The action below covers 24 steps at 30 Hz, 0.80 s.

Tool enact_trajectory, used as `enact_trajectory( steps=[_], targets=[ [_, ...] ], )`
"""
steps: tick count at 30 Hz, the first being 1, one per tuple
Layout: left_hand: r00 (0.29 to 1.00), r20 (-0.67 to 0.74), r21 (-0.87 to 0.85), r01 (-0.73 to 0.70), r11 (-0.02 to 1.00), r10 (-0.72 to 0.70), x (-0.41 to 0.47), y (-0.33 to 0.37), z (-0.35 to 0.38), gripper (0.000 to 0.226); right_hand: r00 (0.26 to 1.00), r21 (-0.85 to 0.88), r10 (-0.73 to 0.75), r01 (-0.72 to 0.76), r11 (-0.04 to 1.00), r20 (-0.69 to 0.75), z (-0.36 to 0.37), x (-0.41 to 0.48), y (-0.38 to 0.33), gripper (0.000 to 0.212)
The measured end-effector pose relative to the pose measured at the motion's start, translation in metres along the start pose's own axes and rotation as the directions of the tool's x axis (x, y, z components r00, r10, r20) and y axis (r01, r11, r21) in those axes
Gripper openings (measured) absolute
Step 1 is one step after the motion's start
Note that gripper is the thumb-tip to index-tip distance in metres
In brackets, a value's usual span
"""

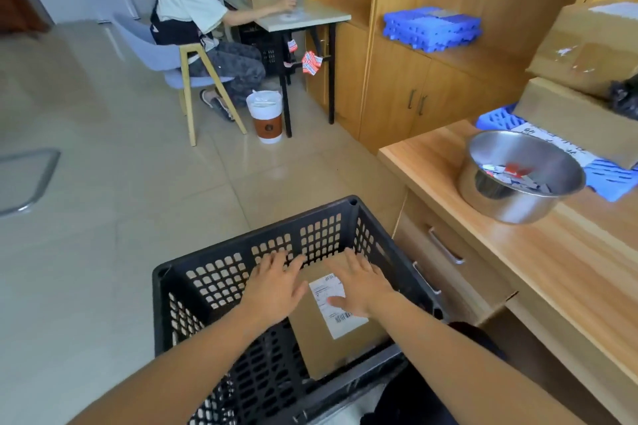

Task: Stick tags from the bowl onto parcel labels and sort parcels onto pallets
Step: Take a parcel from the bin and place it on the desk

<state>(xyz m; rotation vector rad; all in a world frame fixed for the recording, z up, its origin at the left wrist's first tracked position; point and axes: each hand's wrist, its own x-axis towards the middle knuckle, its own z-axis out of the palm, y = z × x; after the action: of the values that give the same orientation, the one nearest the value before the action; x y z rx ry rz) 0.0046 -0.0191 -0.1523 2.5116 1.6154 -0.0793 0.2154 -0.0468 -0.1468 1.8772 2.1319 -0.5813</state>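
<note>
A brown cardboard parcel [331, 345] with a white shipping label [340, 316] lies inside a black perforated crate [241, 266] on the floor. My left hand [276, 286] is spread over the parcel's left far corner, fingers apart. Fingers apart too, my right hand [359, 283] rests on the parcel's top and partly covers the label. Neither hand grips anything. A steel bowl [518, 179] holding several red, white and blue tags stands on the wooden counter [552, 252] at the right.
Blue pallets [431, 28] are stacked in the cabinet shelf. Another blue pallet [607, 179] on the counter carries cardboard boxes [583, 45]. A seated person [193, 10] works at a small table [303, 19] at the back, beside a small bin [266, 115].
</note>
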Motion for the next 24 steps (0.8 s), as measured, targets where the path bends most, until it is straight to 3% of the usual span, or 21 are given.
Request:
enact_trajectory(
  steps=[5, 12, 17, 24],
  targets=[
    [0.971, 0.2, 0.005, 0.131, 0.991, -0.129, -0.014, -0.012, 0.062, 0.066, 0.963, -0.054, 0.123, -0.113, 0.992, 0.241, 0.038, 0.036, 0.005, 0.091],
    [0.839, 0.476, -0.224, 0.405, 0.887, -0.263, -0.01, 0.002, 0.104, 0.067, 0.892, -0.023, 0.237, -0.247, 0.969, 0.384, 0.068, 0.068, 0.017, 0.088],
    [0.804, 0.534, -0.247, 0.444, 0.861, -0.262, 0.0, 0.014, 0.121, 0.067, 0.867, 0.025, 0.27, -0.308, 0.951, 0.42, 0.083, 0.083, 0.03, 0.085],
    [0.799, 0.548, -0.264, 0.445, 0.856, -0.246, 0.008, 0.026, 0.136, 0.065, 0.9, 0.165, 0.275, -0.345, 0.924, 0.338, 0.09, 0.096, 0.035, 0.091]
  ],
)
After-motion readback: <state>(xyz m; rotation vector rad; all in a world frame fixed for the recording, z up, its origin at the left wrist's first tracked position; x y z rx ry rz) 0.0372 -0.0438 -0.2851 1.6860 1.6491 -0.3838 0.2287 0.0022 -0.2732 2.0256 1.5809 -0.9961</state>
